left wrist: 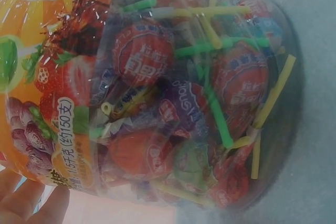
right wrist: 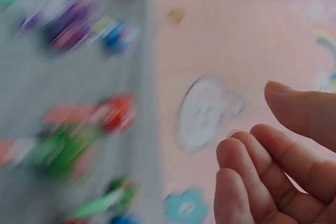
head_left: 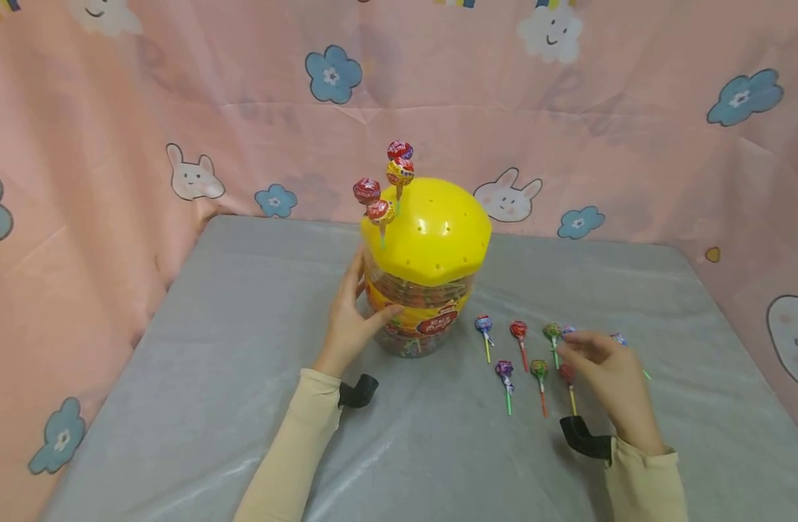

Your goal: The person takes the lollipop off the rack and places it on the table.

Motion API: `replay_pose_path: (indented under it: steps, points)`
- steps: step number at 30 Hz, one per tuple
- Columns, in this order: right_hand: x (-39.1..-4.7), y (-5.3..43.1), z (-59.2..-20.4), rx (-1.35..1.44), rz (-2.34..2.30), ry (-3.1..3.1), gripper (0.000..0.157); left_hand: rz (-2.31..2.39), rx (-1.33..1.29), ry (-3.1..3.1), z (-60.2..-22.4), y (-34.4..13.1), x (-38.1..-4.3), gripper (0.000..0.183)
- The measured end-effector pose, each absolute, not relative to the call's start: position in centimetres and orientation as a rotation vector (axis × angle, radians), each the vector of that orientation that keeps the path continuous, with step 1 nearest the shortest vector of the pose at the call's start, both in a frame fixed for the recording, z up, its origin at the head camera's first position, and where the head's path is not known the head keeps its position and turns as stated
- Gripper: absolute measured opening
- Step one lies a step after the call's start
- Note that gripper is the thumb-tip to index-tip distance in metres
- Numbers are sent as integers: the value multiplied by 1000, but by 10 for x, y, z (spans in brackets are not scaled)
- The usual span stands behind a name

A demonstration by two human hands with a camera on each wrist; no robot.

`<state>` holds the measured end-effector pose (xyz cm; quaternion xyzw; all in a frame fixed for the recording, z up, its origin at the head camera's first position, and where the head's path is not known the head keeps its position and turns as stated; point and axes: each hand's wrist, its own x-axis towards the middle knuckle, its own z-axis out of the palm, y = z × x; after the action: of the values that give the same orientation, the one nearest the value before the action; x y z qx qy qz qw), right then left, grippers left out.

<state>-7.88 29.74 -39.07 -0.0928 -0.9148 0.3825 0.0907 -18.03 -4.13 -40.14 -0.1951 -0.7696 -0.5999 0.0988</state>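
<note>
A clear plastic candy jar point(head_left: 414, 312) with a yellow domed lid point(head_left: 438, 232) stands on the table, packed with wrapped lollipops point(left wrist: 144, 51). My left hand point(head_left: 356, 319) holds the jar's left side, thumb across the front label and fingers round behind. Several lollipops point(head_left: 380, 212) stand upright in holes at the lid's left edge. To the jar's right, my right hand point(head_left: 610, 377) hovers over loose lollipops point(head_left: 540, 373), overlapping some in the head view. Nothing shows between its thumb and loosely bent fingers point(right wrist: 294, 153) in the right wrist view.
The loose lollipops lie in two rough rows on the grey table cover point(head_left: 242, 304), including a blue one point(head_left: 483, 326) near the jar and a purple one point(head_left: 505, 371). A pink patterned curtain point(head_left: 255, 123) hangs behind. Black wrist-camera mounts point(head_left: 584, 438) sit at both cuffs.
</note>
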Motion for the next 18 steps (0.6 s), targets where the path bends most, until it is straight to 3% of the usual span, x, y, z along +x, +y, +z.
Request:
replay_pose_path:
  steps: [8, 18]
  points:
    - [-96, 248, -340, -65, 1287, -2506, 28, -1774, -594, -2281, -402, -42, -180, 107]
    - [-117, 169, -279, 416, 1463, -2160, 24, -1776, -592, -2274, -402, -42, -180, 107]
